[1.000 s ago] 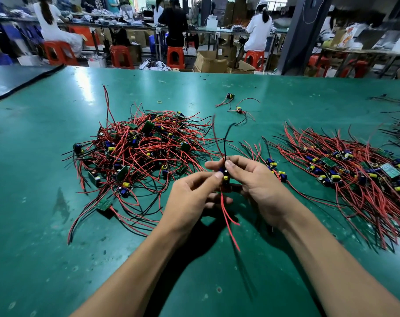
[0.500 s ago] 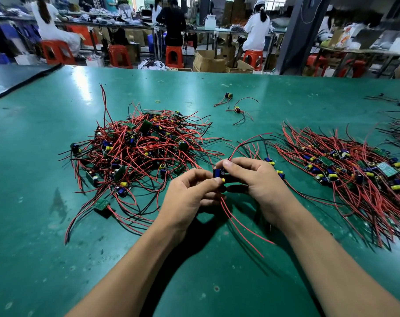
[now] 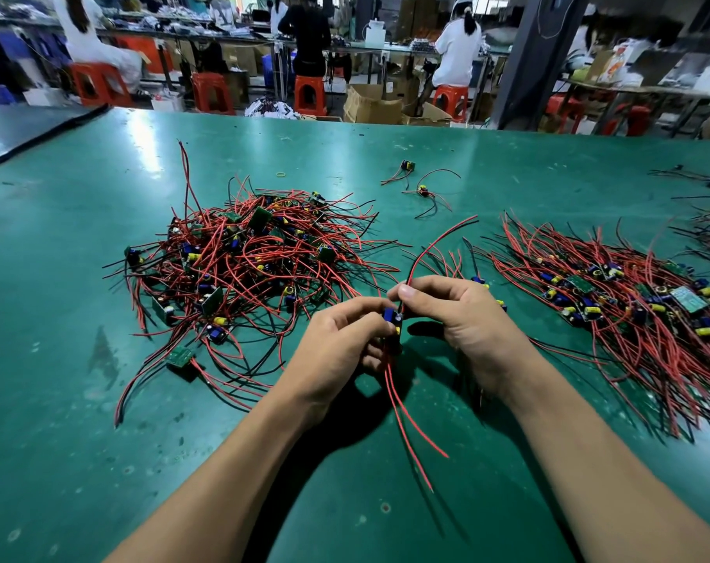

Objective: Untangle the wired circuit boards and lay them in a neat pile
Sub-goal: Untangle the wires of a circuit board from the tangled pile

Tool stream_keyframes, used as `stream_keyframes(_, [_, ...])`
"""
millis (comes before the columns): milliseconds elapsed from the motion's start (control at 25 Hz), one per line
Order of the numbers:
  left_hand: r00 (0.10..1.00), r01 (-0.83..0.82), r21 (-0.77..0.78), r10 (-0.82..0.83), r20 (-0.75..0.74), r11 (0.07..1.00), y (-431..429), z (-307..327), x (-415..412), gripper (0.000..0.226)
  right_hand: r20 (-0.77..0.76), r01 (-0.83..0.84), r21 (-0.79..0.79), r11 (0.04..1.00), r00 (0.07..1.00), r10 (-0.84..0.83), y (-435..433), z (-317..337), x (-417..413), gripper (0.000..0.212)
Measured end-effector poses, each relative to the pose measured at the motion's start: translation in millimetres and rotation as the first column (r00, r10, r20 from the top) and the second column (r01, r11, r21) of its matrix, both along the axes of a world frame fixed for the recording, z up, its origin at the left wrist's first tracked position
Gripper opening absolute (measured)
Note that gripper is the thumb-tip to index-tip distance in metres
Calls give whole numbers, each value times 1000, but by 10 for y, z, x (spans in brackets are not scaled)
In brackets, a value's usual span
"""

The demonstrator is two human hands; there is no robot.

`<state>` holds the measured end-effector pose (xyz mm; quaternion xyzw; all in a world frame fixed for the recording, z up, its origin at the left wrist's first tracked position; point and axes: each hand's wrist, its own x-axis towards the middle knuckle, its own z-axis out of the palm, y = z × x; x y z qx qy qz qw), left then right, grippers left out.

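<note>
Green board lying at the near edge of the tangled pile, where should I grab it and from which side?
Probably pinch the green board itself across its edges, coming from the near left side over the table. It lies nearly flat at the rim of the tangled pile, and its wires trail off among others, so tugging a wire would likely drag those along.

Left forearm (image 3: 231, 461) and right forearm (image 3: 588, 432) bare, reaching forward and converging; left hand (image 3: 337, 343) and right hand (image 3: 471, 319), fingers curled, meeting at centre, each pinching the same wired circuit board (image 3: 393, 319).
</note>
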<state>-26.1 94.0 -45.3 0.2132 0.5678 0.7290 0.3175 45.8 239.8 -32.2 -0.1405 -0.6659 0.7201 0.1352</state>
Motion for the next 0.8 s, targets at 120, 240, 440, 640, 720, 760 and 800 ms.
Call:
stream_keyframes(120, [998,19,-28,-21,-58,999,-7,-10,15,30,9,-29,-1,1000,1000,29,4,16,13,32])
stream_keyframes(240, [984,40,-99,-57,-169,994,-1,-28,49,23,17,11,-25,1000,1000,-11,-2,31,6,31])
stream_keyframes(440, [986,22,-44,-29,-162,999,1,-20,67,12,5,-8,-30,1000,1000,8,-39,14,6,28])
stream_keyframes(640, [990,-11,-55,4,-138,998,-1,-52,73,12,1,-55,-11,998,999,55,-55,-2,-6,19])
stream_keyframes(720, [992,-23,-57,15,-126,998,3,-53,71,17,-6,-56,-20,998,998,56,-46,-3,-3,17])
stream_keyframes(760, [991,-30,-59,22,-131,998,3,-54,70,19,-2,-53,-2,999,999,53,-42,-7,-4,18])
stream_keyframes(800, [990,-38,-61,29,-141,997,2,-52,70,21,6,-54,26,998,999,54,-42,-12,-5,17])
